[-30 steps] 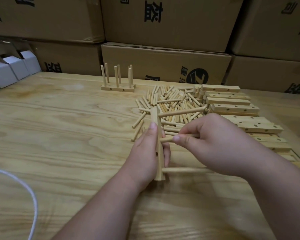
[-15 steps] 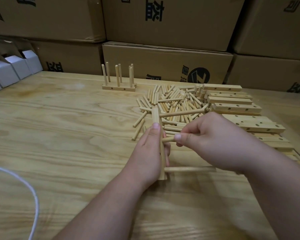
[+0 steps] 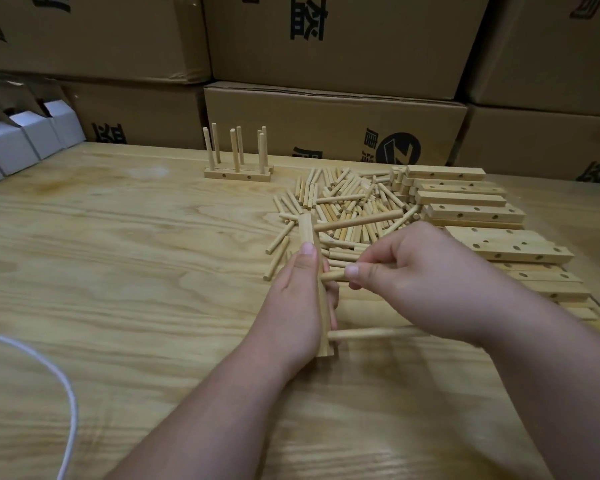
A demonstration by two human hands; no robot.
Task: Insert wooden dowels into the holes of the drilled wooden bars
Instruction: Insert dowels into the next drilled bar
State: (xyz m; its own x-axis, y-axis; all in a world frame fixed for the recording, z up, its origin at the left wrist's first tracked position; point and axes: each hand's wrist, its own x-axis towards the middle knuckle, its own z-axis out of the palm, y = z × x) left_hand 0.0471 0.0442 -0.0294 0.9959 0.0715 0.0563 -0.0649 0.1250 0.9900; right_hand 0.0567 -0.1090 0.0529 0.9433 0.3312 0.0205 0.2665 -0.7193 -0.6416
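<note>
We have the drilled bar (image 3: 317, 292) stood on edge on the counter (image 3: 136, 271), running away from us, with our left hand (image 3: 297, 306) wrapped around it, fingers curled over its far face and the thumb lying along its top. Our right hand (image 3: 413, 282) pinches a dowel (image 3: 333, 275) between thumb and fingertips, its free end touching the bar's side face near the middle hole. Two other dowels already stick out of that face, one near the far end (image 3: 357, 221) and one near our end (image 3: 368, 333). The loose dowel pile (image 3: 354, 206) and the stacked undrilled-looking spare bars (image 3: 465, 209) lie just beyond and to the right, and a finished bar with upright dowels (image 3: 238, 168) stands farther back. We judge the main risk to be angle: if the dowel meets the hole tilted, it may jam or skid off the face. Pushing sideways against a bar balanced on its narrow edge could tip or slide it unless the left hand braces firmly. Our right wrist also hangs just above the near dowel, so pressing down could lever it loose.
</note>
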